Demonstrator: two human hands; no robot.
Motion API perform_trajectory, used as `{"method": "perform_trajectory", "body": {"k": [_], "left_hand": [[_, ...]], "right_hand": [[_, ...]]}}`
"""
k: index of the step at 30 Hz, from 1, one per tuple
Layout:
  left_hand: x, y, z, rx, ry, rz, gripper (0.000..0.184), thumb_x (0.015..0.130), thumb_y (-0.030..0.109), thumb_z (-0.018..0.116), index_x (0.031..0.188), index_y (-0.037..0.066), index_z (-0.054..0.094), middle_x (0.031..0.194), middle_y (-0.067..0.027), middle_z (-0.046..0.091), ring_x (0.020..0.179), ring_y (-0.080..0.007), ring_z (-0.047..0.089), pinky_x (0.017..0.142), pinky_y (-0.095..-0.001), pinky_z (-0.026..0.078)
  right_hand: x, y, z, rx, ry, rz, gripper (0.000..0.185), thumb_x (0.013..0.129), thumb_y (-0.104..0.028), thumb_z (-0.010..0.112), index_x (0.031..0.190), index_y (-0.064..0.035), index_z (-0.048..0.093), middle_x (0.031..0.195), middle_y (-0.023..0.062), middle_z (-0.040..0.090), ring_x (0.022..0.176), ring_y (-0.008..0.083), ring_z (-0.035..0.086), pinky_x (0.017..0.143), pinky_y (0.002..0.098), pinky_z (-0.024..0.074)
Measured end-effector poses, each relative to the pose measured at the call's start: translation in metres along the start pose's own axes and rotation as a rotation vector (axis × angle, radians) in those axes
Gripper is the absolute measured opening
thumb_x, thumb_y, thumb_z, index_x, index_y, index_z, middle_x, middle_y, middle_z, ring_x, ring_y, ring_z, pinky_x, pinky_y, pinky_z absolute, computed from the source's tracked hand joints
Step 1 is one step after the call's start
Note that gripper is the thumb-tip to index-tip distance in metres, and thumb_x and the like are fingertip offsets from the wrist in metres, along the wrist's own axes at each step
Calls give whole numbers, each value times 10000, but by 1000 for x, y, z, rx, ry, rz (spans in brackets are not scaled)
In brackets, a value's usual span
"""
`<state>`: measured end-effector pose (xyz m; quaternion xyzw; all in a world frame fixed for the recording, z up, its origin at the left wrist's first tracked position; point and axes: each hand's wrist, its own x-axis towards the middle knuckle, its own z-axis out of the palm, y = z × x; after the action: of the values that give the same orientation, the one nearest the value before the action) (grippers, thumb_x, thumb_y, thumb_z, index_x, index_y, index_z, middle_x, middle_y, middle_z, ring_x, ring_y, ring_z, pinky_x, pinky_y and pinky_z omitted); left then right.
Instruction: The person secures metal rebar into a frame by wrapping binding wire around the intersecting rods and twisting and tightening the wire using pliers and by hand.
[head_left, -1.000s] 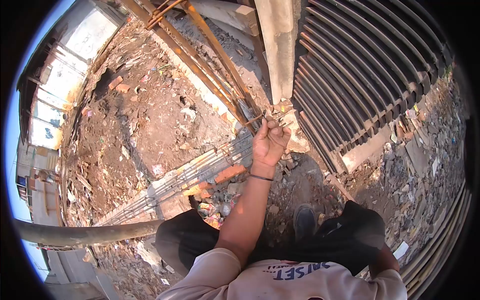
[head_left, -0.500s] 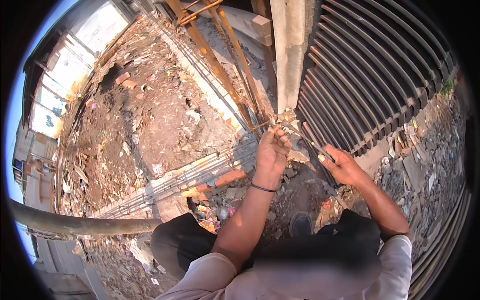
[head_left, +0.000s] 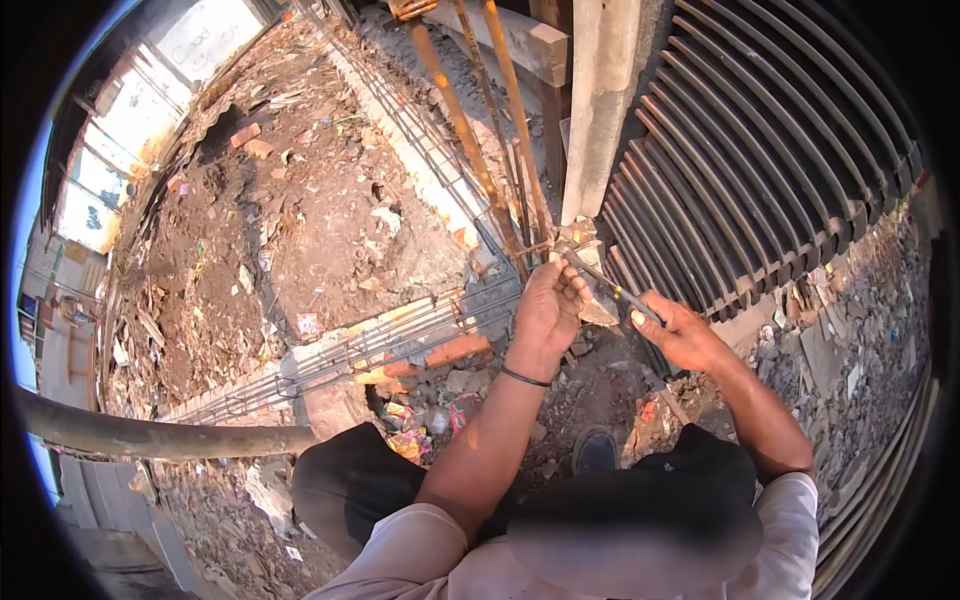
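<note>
My left hand [head_left: 549, 305] has its fingers curled near the foot of the rusty upright rebar [head_left: 465, 135]; a thin rusty rod or wire shows by the fingertips, but what the fingers hold is too small to make out. My right hand [head_left: 682, 332] is closed round the dark handle of a thin metal tool [head_left: 622, 292] with a yellow band. The tool's tip points up and left, close to my left fingertips. Long horizontal rebar with stirrups [head_left: 370, 350] runs leftward from this corner.
A concrete post [head_left: 598, 110] rises behind my hands. Stacked ribbed dark bars [head_left: 740, 170] stand at the right. Orange bricks [head_left: 458, 350] and rubble lie below the rebar. A thick pole [head_left: 170, 438] crosses the lower left.
My right hand has come up from beside the body with the tool and reached in toward my left hand. My left hand has shifted slightly right in view. The camera view has shifted too.
</note>
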<state>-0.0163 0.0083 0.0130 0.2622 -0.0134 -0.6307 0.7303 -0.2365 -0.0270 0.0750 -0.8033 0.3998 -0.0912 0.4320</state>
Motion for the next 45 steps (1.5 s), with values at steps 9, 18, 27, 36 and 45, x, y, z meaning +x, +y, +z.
{"method": "perform_trajectory", "body": {"k": [9, 18, 27, 36, 45], "left_hand": [[-2, -3, 1, 67, 65, 11, 138, 1017, 206, 532, 965, 87, 578, 834, -44, 628, 716, -174, 617, 699, -361, 568], [1, -5, -9, 88, -8, 13, 131, 1013, 216, 546, 961, 101, 578, 846, -43, 618, 786, -186, 630, 765, -391, 574], [-3, 22, -1, 865, -65, -119, 338, 971, 283, 603, 1208, 43, 570, 1118, -100, 657, 1047, -188, 611, 930, -341, 497], [14, -15, 9, 129, -468, -403, 610, 1008, 484, 473, 1357, -15, 455, 1217, -252, 613, 1129, -326, 625, 948, -467, 545], [-38, -96, 25, 573, 30, 30, 539, 962, 587, 518, 1136, 78, 560, 823, -23, 560, 545, -89, 542, 358, -208, 460]], "right_hand": [[4, 21, 29, -76, 128, -313, 274, 1030, -292, 512, 1093, -29, 556, 897, 166, 520, 850, 347, 554, 765, 442, 443], [-2, 12, 46, 17, 133, -132, 199, 1023, -206, 521, 1069, -13, 516, 810, 181, 513, 736, 343, 556, 676, 459, 437], [6, 14, 30, 777, -180, 191, 326, 1056, -415, 425, 1042, -98, 500, 752, 83, 545, 614, 193, 516, 461, 358, 399], [7, 6, 21, 1277, -337, 464, 373, 1041, -510, 390, 1036, -156, 507, 711, 63, 467, 544, 157, 432, 406, 279, 331], [12, 22, 33, 976, -134, 126, 485, 1023, -508, 448, 1168, -50, 517, 742, 77, 529, 515, 116, 477, 380, 247, 357]]}}
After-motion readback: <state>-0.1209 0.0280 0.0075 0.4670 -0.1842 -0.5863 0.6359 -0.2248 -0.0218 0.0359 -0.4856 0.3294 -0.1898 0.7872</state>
